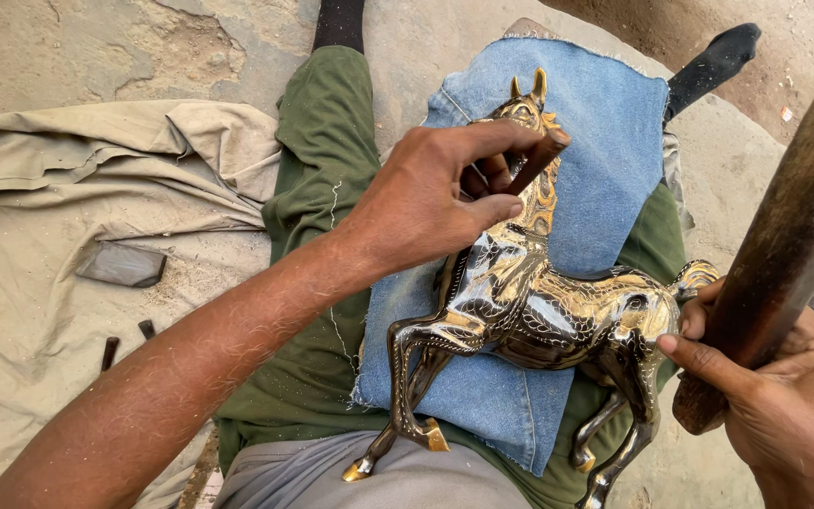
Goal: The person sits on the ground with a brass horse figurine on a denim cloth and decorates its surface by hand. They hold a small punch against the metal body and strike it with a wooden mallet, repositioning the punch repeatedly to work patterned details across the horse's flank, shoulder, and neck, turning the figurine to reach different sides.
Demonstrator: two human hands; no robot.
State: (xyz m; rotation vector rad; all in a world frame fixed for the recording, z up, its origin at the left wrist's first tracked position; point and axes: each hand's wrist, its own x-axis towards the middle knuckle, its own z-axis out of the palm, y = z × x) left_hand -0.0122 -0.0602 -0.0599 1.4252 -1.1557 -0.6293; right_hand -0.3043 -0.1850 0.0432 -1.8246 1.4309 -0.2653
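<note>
A shiny brass horse figure [539, 302] lies on its side on a blue denim cloth [605, 141] spread over my lap. My left hand [435, 193] grips a short dark metal chisel [534, 165] with its tip set against the horse's neck. My right hand [784, 405] is closed around the thick wooden handle of a hammer [793, 236], raised at the right edge of the view near the horse's hindquarters. The hammer's head is out of view.
My legs in green trousers [322, 160] stretch out over a concrete floor. A beige cloth [68, 188] lies at the left with a flat dark stone [122, 265] and two small dark punches [110, 352] on it.
</note>
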